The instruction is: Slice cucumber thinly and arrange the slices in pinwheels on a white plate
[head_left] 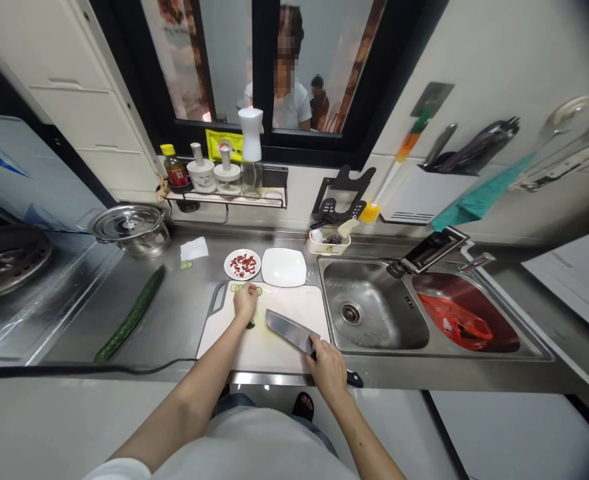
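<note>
Right hand [328, 365] clamped on cleaver [288, 330]; left hand [245, 303] at cucumber slices [236, 288], grip unclear.

The right hand [328, 367] covers much of the handle of the knife [289, 331]. Under the left hand [245, 303], a dark green piece [251, 325] is mostly hidden. Right of both hands, the contents of the red bag [457, 323] are unclear; far left, the picture's edge cuts off a dark round object [11, 260].
</note>
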A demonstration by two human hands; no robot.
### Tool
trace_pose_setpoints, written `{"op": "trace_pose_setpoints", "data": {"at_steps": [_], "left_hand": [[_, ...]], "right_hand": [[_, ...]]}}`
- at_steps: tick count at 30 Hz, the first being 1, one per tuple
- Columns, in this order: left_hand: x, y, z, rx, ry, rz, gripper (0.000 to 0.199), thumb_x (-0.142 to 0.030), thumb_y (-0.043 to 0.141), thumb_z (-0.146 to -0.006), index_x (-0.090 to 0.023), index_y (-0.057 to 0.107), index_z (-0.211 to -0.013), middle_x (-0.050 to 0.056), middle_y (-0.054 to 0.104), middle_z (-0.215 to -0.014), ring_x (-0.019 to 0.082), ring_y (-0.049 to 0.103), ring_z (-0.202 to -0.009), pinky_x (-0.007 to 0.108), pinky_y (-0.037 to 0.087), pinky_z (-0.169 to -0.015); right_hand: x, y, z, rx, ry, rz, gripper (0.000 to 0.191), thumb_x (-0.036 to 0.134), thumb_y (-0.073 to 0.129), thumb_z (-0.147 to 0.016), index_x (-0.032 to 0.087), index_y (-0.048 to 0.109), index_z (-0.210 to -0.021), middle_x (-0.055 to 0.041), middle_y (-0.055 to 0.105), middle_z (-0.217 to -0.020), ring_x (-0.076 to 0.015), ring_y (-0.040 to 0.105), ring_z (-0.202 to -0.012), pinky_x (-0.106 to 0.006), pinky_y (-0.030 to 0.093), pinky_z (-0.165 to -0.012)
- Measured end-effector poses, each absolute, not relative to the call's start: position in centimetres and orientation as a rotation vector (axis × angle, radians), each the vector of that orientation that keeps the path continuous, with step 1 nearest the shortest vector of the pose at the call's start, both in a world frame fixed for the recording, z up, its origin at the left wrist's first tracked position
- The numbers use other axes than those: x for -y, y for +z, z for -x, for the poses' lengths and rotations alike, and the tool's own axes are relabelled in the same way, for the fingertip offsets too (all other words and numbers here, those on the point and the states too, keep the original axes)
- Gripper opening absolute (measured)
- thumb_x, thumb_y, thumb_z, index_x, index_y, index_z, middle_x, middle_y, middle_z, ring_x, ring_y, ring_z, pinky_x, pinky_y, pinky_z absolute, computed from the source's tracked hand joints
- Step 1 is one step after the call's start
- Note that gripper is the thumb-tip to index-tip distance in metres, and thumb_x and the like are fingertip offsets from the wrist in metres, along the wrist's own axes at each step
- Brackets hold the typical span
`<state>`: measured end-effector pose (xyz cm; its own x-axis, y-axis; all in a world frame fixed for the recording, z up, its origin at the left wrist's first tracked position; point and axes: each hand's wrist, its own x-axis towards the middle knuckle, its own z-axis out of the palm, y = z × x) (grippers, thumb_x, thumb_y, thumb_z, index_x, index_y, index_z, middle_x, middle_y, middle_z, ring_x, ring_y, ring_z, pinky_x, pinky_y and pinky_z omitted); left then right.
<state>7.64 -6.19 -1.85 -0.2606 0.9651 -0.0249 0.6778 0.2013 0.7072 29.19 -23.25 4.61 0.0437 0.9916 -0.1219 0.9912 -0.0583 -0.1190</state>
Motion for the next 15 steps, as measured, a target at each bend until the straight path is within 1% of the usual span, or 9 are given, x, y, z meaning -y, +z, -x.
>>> {"op": "trace_pose_setpoints", "data": {"at_steps": [5,10,15], "left_hand": [[5.81,-2.42,-7.82,-2.031,0.771,-1.646,0.019,-0.016,0.051,-0.079,-0.018,0.068,-0.088,0.006,0.070,-0.080,0.019,0.063,-0.078,0.027,0.042,-0.071],[5.67,-2.24,-7.99,-2.011,0.673,-1.833,0.021,-0.016,0.048,-0.081,-0.017,0.068,-0.086,0.009,0.070,-0.084,0.021,0.062,-0.082,0.029,0.041,-0.075],[5.83,-1.60,-8.18,-2.006,0.642,-1.941,0.023,-0.017,0.047,-0.082,-0.017,0.070,-0.081,0.010,0.069,-0.085,0.021,0.060,-0.086,0.031,0.041,-0.080]], "right_hand": [[23.20,4.65,-29.26,2.126,0.337,2.263,0.043,0.020,0.055,-0.081,0.020,0.054,-0.124,-0.0063,0.067,-0.101,-0.0209,0.057,-0.098,-0.028,0.036,-0.085],[23.08,4.90,-29.00,2.101,0.395,2.255,0.038,0.021,0.055,-0.080,0.021,0.058,-0.119,-0.0056,0.067,-0.102,-0.0199,0.057,-0.096,-0.027,0.037,-0.083],[22.95,4.60,-28.70,2.048,0.424,2.227,0.041,0.022,0.054,-0.081,0.020,0.057,-0.122,-0.0059,0.067,-0.103,-0.0198,0.059,-0.096,-0.027,0.039,-0.083]]}}
